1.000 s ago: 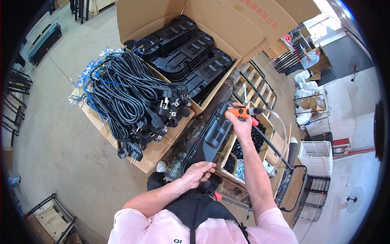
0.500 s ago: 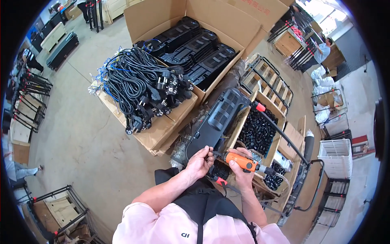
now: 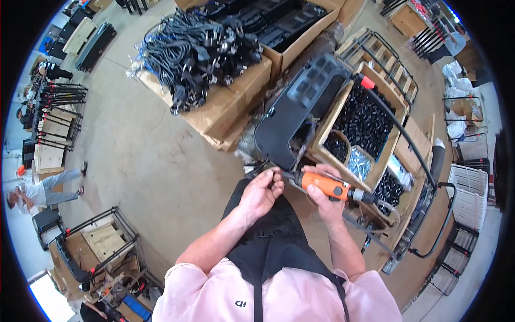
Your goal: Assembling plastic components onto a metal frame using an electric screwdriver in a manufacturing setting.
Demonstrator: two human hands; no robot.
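Watching remotely, I see the right hand grip the orange power screwdriver, long axis pointing left to the left hand, pinched together, contents unclear, the black vented housing just ahead

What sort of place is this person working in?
Probably a factory assembly workshop: black plug cables are heaped on a cardboard box, a wooden bin holds many small black parts, and the right hand grasps an orange tool.
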